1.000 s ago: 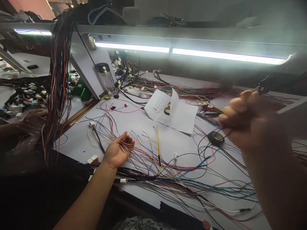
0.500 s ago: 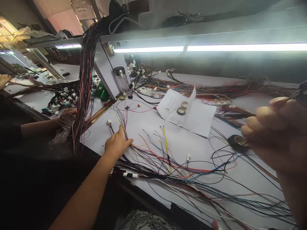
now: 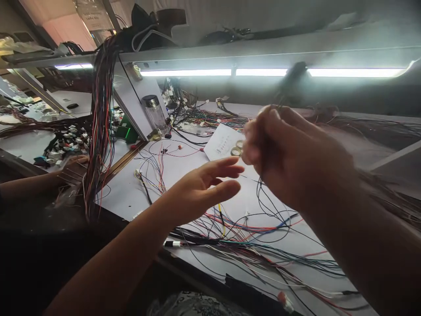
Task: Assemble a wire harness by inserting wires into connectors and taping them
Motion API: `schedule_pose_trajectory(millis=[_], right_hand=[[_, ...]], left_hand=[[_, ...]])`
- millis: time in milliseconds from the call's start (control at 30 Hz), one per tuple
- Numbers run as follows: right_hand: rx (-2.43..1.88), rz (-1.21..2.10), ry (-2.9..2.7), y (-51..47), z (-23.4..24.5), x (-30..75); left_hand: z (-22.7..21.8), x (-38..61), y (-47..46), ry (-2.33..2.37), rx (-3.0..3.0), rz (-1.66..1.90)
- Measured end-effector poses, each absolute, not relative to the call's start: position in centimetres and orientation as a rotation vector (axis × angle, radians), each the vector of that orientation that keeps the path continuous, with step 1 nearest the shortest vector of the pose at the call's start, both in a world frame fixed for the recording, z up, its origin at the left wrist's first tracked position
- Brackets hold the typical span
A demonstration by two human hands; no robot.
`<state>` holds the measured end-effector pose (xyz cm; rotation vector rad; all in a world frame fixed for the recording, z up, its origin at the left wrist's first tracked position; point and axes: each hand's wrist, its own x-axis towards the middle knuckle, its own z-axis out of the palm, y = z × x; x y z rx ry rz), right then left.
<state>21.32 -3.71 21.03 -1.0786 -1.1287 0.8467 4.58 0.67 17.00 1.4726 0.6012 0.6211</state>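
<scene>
Head view: the right hand (image 3: 289,153) is closed in a pinch on a few thin black wires (image 3: 263,197), which hang from under its fingers down to the table; motion blur hides the exact grip. The left hand (image 3: 204,188) is open with fingers stretched flat. It holds nothing and sits just left of the right hand's fingertips, clear of the strands.

The hanging strands run into the tangle of coloured wires (image 3: 250,239) below both hands. A lift could therefore snag them, drag neighbours along, or pull the white connector (image 3: 285,302) off the near edge.

Under the hands lies a white worktable (image 3: 186,164). A paper sheet (image 3: 219,141) carrying 2 tape rolls (image 3: 236,151) lies just beyond the left hand's fingertips. Further left of that hand stand a clear bottle (image 3: 154,114) and a hanging wire bundle (image 3: 98,131), with another person's hand (image 3: 77,160) beside it. A strip light (image 3: 197,72) glows above.
</scene>
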Motion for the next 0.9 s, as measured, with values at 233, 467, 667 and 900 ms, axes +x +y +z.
schedule_pose_trajectory(millis=[233,467,667,900], right_hand=[[-1.412,0.400,-1.707,-2.0,23.0,21.7],[-1.456,0.597,-1.549,-5.6,18.0,26.4],[-1.498,0.746,-1.848,-9.6,13.5,27.6],[-1.354,0.809,-1.830,-9.1,13.4,25.4]], left_hand=[[18.9,8.3,0.0,0.495,1.450,0.697],[18.5,7.8,3.1,0.611,1.321,0.968],[17.4,7.6,4.8,0.618,1.207,0.971],[18.2,7.8,5.1,0.627,1.201,1.019]])
